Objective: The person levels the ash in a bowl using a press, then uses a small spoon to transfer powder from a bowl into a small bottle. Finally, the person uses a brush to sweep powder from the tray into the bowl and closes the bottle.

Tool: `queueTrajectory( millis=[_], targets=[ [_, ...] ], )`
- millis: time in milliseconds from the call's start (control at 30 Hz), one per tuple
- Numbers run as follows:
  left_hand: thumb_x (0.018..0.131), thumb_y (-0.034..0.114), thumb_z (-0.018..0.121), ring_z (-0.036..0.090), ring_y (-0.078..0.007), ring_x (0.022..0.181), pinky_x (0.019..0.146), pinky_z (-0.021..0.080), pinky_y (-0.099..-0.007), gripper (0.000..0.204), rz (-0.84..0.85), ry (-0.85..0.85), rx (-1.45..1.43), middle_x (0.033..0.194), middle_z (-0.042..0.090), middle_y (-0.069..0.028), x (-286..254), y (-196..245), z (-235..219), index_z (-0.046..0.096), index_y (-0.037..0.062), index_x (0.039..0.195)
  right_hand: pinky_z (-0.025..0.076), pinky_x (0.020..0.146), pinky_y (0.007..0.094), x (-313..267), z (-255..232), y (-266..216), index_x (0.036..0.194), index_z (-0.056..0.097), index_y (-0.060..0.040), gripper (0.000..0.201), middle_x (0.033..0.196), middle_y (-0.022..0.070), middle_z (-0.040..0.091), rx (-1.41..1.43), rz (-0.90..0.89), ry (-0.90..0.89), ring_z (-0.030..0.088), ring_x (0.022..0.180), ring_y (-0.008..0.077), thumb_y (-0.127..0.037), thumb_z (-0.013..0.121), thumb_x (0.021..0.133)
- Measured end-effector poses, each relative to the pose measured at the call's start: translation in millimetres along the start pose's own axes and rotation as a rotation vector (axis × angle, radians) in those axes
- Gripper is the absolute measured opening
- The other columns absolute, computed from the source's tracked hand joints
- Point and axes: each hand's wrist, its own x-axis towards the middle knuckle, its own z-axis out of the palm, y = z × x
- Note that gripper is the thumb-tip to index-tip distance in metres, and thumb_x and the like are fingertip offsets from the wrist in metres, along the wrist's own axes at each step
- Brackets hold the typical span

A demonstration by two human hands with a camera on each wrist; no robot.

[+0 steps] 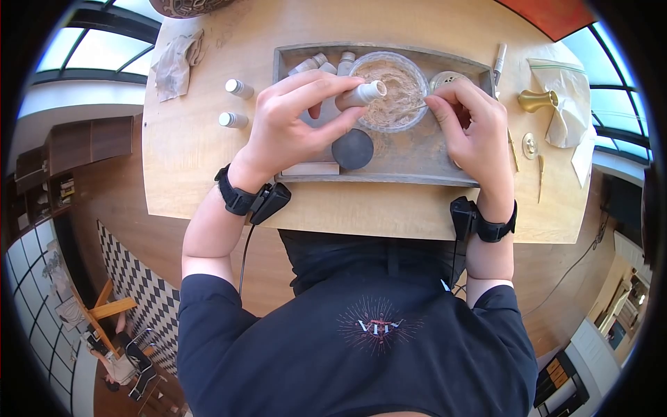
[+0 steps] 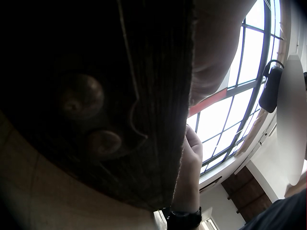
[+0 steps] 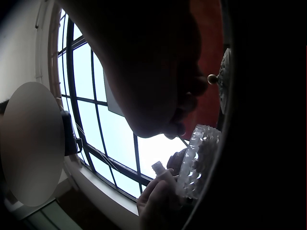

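In the head view, the left hand (image 1: 288, 125) grips a small white bottle (image 1: 353, 97) between thumb and fingers, its uncapped neck tilted towards a clear bowl (image 1: 424, 76) of light brown powder. At the bowl's right edge the right hand (image 1: 476, 121) pinches a thin tool, its tip over the powder; its shape is mostly hidden. The right wrist view shows the bottle neck (image 3: 158, 166) beside the textured glass bowl (image 3: 194, 160), with the right hand (image 3: 144, 81) dark in front. In the left wrist view, the left hand (image 2: 216, 48) is partly visible.
The bowl stands in a grey wooden tray (image 1: 410, 178) with a black disc (image 1: 353, 149) and more bottles. Two white bottles stand left of the tray. To its right are a brass vessel (image 1: 536, 101), small brass tools and a plastic bag (image 1: 573, 104).
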Motion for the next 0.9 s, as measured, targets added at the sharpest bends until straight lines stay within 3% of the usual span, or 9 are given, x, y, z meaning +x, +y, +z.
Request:
queueTrajectory(
  millis=[167, 267, 400, 600, 900],
  targets=[
    [0.078, 0.003, 0.085, 0.051, -0.0086, 0.060, 0.055, 0.043, -0.0228, 0.036, 0.003, -0.022, 0.002, 0.090, 0.074, -0.0032, 0, 1, -2, 0.078, 0.0058, 0.113, 0.042, 0.058, 0.0251, -1, 4, 5, 0.093, 0.071, -0.0002, 0.010, 0.070, 0.0026, 0.063, 0.146, 0.206, 0.030, 0.054, 0.062, 0.0088, -0.010, 0.073, 0.096],
    [0.078, 0.008, 0.085, 0.051, -0.0109, 0.057, 0.051, 0.044, -0.0239, 0.033, -0.003, -0.011, -0.002, 0.091, 0.075, -0.0017, 0, -1, 0, 0.080, 0.0117, 0.111, 0.040, 0.059, 0.0219, 0, 6, 13, 0.093, 0.072, -0.0003, 0.015, 0.071, -0.0031, 0.063, 0.289, 0.327, 0.091, 0.051, 0.065, 0.0037, -0.014, 0.072, 0.099],
    [0.078, 0.008, 0.085, 0.052, -0.0108, 0.057, 0.051, 0.044, -0.0239, 0.034, -0.001, -0.013, 0.002, 0.090, 0.075, -0.0012, 0, 0, 0, 0.079, 0.0119, 0.111, 0.039, 0.062, 0.0185, 2, -1, 11, 0.095, 0.072, 0.0003, 0.018, 0.076, -0.0065, 0.064, 0.412, 0.412, 0.152, 0.051, 0.069, 0.0005, -0.017, 0.072, 0.101],
    [0.078, 0.008, 0.085, 0.053, -0.0111, 0.058, 0.051, 0.045, -0.0236, 0.034, 0.013, -0.014, -0.005, 0.091, 0.076, -0.0015, 0, 0, 0, 0.079, 0.0118, 0.111, 0.038, 0.063, 0.0168, 3, 1, 1, 0.097, 0.072, 0.0015, 0.019, 0.081, -0.0053, 0.065, 0.614, 0.331, 0.246, 0.052, 0.072, -0.0004, -0.017, 0.072, 0.101],
    [0.078, 0.008, 0.085, 0.055, -0.0118, 0.059, 0.051, 0.045, -0.0238, 0.034, 0.019, -0.023, -0.005, 0.091, 0.076, -0.0025, 0, 3, 0, 0.079, 0.0110, 0.111, 0.034, 0.057, 0.0164, 3, 6, -17, 0.094, 0.073, 0.0001, 0.016, 0.073, -0.0082, 0.060, 0.488, 0.281, 0.262, 0.047, 0.066, -0.0015, -0.015, 0.074, 0.100]
  ],
)
